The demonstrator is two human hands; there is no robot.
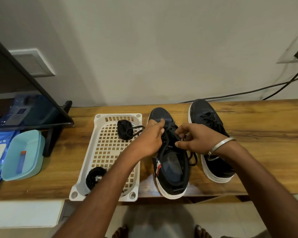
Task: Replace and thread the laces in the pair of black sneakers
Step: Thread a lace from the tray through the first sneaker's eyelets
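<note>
Two hands: our left hand (pixel 149 140) grips the middle sneaker (pixel 169 155); right hand (pixel 199 140) pinches its lace (pixel 192 156).
Technique: we steady the sneaker and pull the lace gently.

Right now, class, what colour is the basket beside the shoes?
White, seen best in the head view: the basket is a white plastic lattice.

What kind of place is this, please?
Probably a room in a home: a wooden table against a plain wall, a wall socket with a cable, and a TV screen beside it.
</note>
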